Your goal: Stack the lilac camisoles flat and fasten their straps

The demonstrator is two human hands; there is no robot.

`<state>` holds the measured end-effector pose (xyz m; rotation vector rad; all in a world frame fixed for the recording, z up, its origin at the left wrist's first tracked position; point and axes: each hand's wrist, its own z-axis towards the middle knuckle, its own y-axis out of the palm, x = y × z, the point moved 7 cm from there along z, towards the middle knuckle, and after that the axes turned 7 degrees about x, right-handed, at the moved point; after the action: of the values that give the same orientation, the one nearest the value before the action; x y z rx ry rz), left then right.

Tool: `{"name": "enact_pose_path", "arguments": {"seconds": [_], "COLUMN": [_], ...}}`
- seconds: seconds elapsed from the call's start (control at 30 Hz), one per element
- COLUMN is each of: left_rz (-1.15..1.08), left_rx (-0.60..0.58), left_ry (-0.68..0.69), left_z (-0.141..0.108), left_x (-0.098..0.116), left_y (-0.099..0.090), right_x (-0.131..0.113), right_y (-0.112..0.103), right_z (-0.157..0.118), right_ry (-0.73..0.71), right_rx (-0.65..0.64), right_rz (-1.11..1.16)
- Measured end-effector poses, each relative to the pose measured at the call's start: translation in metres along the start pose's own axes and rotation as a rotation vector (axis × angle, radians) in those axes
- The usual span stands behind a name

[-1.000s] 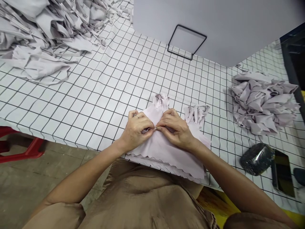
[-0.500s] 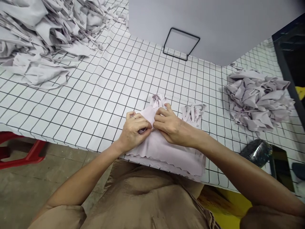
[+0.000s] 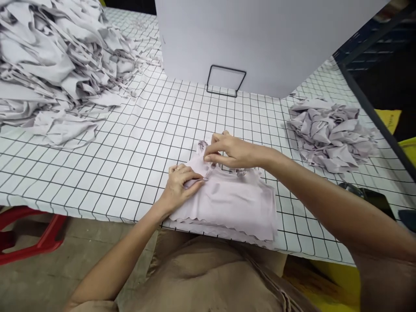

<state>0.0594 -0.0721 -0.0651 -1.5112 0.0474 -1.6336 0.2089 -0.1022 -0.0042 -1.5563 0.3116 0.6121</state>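
A pale lilac garment (image 3: 234, 199) with wavy lower edges and narrow straps lies on the table's front edge, in stacked layers. My left hand (image 3: 180, 186) rests at its left side, thumb and forefinger pinching a fold of the cloth. Above its top edge is my right hand (image 3: 225, 149), fingers curled in toward the thumb. Whatever those right fingertips hold, if anything, is too small to make out. Bunched straps (image 3: 202, 146) show just left of the right hand, which with its forearm covers part of the garment's upper edge.
A big heap of pale garments (image 3: 58, 60) fills the table's far left. A smaller crumpled cloth pile (image 3: 331, 132) lies at right. Behind stand a white panel (image 3: 260, 43) and a black wire stand (image 3: 226, 81). Dark objects (image 3: 373, 197) sit beyond my right forearm. A red stool (image 3: 48, 238) stands lower left.
My right hand has moved up and away from my left hand, off the pinched spot. The left hand stays on the cloth, and the garment's upper part lies flatter. The view has shifted.
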Motion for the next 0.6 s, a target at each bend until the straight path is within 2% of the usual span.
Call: {"name": "enact_pose_path", "arguments": {"seconds": [0.1, 0.2, 0.33, 0.47, 0.6], "left_rz": [0.005, 0.012, 0.024, 0.045, 0.056], "left_rx": [-0.029, -0.040, -0.016, -0.011, -0.033], "left_ry": [-0.039, -0.045, -0.029, -0.012, -0.020], "left_z": [0.003, 0.005, 0.005, 0.004, 0.005], "left_x": [-0.001, 0.000, 0.001, 0.001, 0.000], "left_y": [0.002, 0.003, 0.003, 0.004, 0.007], "right_x": [0.004, 0.008, 0.016, 0.018, 0.024], "right_y": [-0.013, -0.017, -0.014, -0.009, -0.002], "right_z": [0.014, 0.027, 0.038, 0.036, 0.037], "right_ry": [0.003, -0.005, -0.030, -0.086, -0.063], "right_rx": [0.048, 0.081, 0.117, 0.159, 0.187], "right_rz": [-0.087, -0.174, -0.272, -0.390, -0.378]}}
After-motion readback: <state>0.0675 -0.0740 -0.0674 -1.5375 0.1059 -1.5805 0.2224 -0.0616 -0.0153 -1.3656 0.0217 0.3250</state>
